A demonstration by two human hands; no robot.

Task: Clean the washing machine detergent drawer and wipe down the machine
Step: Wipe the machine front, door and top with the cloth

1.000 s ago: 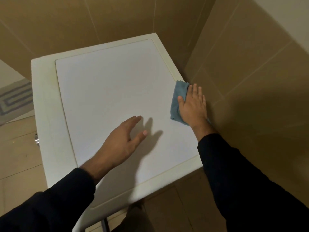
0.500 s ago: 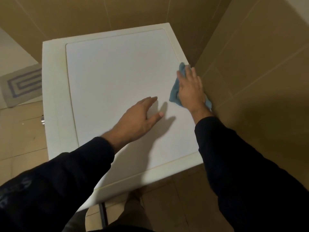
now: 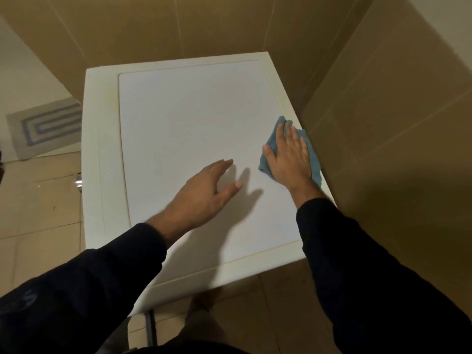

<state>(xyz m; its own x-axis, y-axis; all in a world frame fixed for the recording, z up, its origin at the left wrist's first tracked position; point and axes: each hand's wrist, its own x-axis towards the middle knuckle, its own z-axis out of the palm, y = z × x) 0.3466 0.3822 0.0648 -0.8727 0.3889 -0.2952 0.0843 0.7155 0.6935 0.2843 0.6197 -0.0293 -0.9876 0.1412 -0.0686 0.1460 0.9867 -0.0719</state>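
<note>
I look down on the flat white top of the washing machine [image 3: 184, 129]. My right hand [image 3: 290, 157] lies flat on a blue cloth [image 3: 315, 162], pressing it onto the top near the right edge, close to the wall. My left hand [image 3: 204, 195] hovers over the middle of the top with its fingers spread and nothing in it; its shadow falls on the panel. Both arms wear dark sleeves. The detergent drawer is out of sight from this angle.
Beige tiled walls [image 3: 383, 123] close in behind and right of the machine. A grey and blue striped mat [image 3: 48, 126] lies on the tiled floor [image 3: 38, 213] at the left. A small metal fitting [image 3: 78, 181] sticks out at the machine's left side.
My right hand and the cloth have slid a little back along the right edge toward me. My left hand stays hovering over the middle.
</note>
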